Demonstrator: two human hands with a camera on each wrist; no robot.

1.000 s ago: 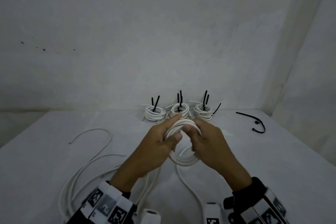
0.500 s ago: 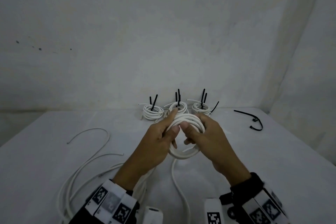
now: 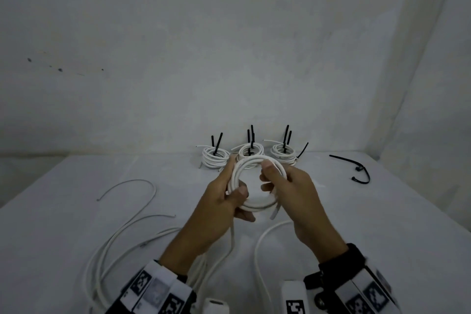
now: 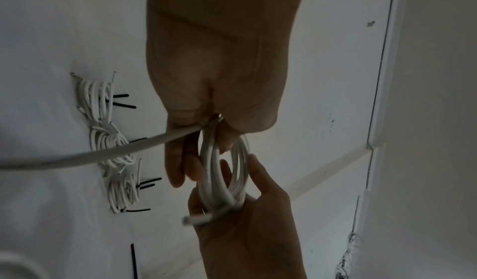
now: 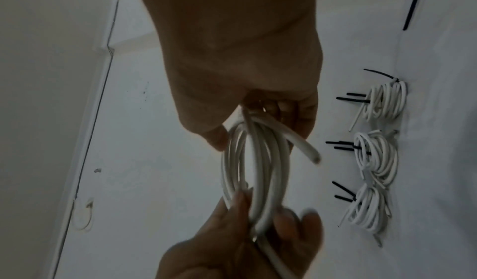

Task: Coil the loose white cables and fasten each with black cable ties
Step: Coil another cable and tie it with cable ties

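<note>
No readable text, brand or number anywhere. Only signs: black-and-white square fiducial marker patterns on the left wrist band (image 3: pixel 155 288), below and behind the left hand's grip, and on the right wrist band (image 3: pixel 367 296) plus the white block (image 3: pixel 293 298) beside it, below the right hand's grip. They carry no letters or digits.

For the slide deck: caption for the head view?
Both hands, left hand and right hand, hold a white cable coil.

Three tied coils (image 3: pixel 249 154) sit in a row at the desk's (image 3: pixel 76 211) far edge. Loose cables (image 3: pixel 122 232) lie front-left. A spare tie (image 3: pixel 354 168) lies far right.
</note>
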